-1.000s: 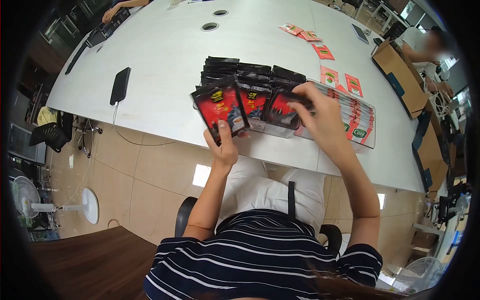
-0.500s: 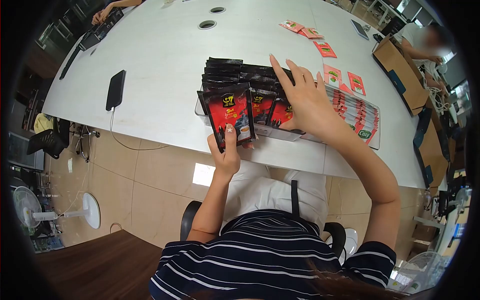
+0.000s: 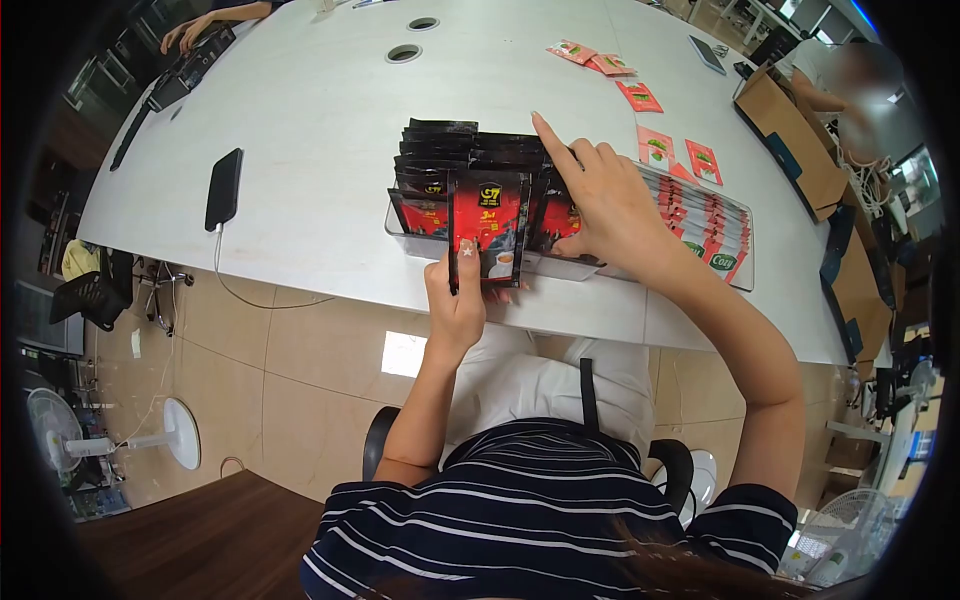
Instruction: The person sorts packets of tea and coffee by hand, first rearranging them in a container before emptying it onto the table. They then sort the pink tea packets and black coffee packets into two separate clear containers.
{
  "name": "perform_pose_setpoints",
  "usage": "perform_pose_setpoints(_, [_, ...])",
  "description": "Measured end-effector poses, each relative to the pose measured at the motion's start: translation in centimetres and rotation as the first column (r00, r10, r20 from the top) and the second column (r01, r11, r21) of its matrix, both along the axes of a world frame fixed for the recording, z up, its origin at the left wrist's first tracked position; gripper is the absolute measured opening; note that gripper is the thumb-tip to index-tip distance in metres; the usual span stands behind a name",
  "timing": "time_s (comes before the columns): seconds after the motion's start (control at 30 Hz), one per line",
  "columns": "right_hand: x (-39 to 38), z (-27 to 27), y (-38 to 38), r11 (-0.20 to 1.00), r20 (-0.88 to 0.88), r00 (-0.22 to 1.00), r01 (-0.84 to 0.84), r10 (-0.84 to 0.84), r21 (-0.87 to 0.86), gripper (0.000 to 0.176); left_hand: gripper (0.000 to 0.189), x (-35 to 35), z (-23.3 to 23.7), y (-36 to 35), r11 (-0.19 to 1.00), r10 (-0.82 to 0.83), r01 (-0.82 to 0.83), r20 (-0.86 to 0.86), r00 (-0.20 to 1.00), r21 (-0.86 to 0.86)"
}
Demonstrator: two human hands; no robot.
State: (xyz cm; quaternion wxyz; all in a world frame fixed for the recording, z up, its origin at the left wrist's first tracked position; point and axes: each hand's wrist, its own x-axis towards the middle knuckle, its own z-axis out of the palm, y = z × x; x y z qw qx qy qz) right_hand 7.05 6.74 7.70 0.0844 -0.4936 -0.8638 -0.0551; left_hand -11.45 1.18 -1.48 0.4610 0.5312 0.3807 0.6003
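Observation:
My left hand [image 3: 457,300] pinches a red and black G7 coffee sachet [image 3: 490,225], thumb flat on its front and the other fingers behind it. The sachet stands upright at the near side of a clear tray [image 3: 420,243], overlapping the packed sachets there. Rows of matching coffee sachets [image 3: 437,150] fill the tray's left part. My right hand [image 3: 615,205] reaches over the right end of these rows, index finger stretched toward the back and thumb low at the front sachet [image 3: 556,222]. Its fingers are spread, partly covering the sachets beneath.
Right of the coffee stand red and white Cozy sachets [image 3: 722,262]. Loose pink sachets [image 3: 655,148] lie behind them. A phone [image 3: 224,188] with a cable is at left. Open cardboard boxes [image 3: 785,150] line the right edge, near another person. Another person's hands [image 3: 190,35] rest on a black device.
My left hand has brought the coffee sachet to the right and straightened it from a tilt, uncovering the tray's left column. My right hand stays over the rows, its fingers drawn slightly closer together.

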Motion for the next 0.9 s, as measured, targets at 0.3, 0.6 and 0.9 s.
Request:
perform_pose_setpoints(0.3, [1.8,0.7,0.8,0.986,-0.214,0.963,-0.165,0.163,0.005,0.11,0.044,-0.4,0.4,-0.1,0.998,-0.053,0.051,-0.031,0.998,-0.044])
perform_pose_setpoints(0.6, [-1.4,3.5,-3.3,0.916,-0.723,0.683,-0.35,0.106,-0.196,0.039,0.03,-0.6,-0.5,0.0,0.981,-0.135,0.151,-0.139,0.981,0.119])
perform_pose_setpoints(0.9, [3.0,4.7,-2.5,0.994,-0.719,0.694,-0.098,0.032,-0.051,0.026,0.018,0.0,1.7,-0.4,0.992,-0.115,0.126,-0.269,0.956,0.025])
